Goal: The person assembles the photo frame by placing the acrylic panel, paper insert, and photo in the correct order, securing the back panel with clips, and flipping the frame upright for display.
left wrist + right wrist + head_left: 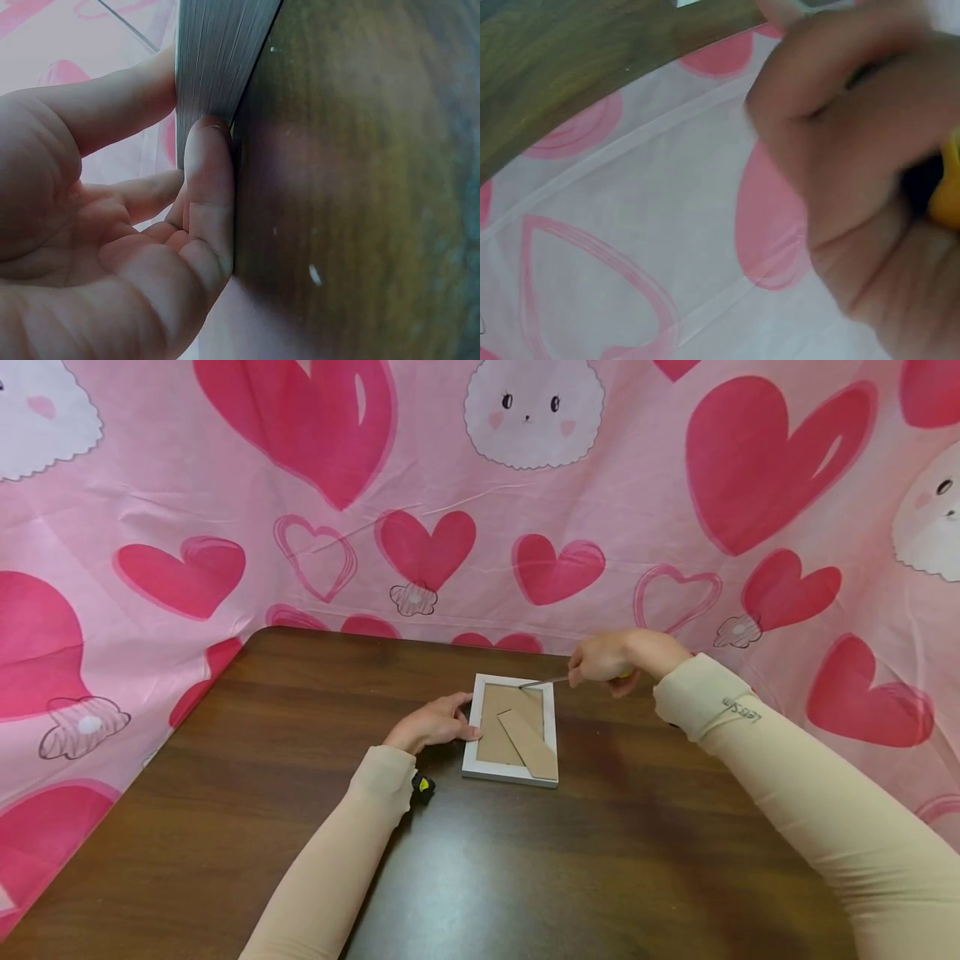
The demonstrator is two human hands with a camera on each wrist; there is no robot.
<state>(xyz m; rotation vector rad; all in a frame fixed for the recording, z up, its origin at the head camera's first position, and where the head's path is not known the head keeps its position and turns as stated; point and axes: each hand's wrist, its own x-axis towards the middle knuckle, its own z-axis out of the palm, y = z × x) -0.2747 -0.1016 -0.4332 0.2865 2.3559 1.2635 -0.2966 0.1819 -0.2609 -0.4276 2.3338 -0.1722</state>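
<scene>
A white picture frame (550, 714) lies face down on the brown table, its tan backing board (495, 700) and slanted easel leg (528, 743) uppermost. My left hand (435, 723) holds the frame's left edge, thumb over the rim. In the left wrist view, fingers (210, 172) press the frame's side wall (217, 52). My right hand (603, 662) grips a screwdriver, whose thin metal shaft (546, 682) reaches left to the top inner edge of the frame. Part of its yellow and black handle (946, 187) shows in the right wrist view; the fingers cover the rest.
The dark wooden table (637, 860) extends around the frame. A pink cloth (480, 485) with hearts hangs behind the table's back and left edges. A small black and yellow-green item (423, 786) sits by the left wrist.
</scene>
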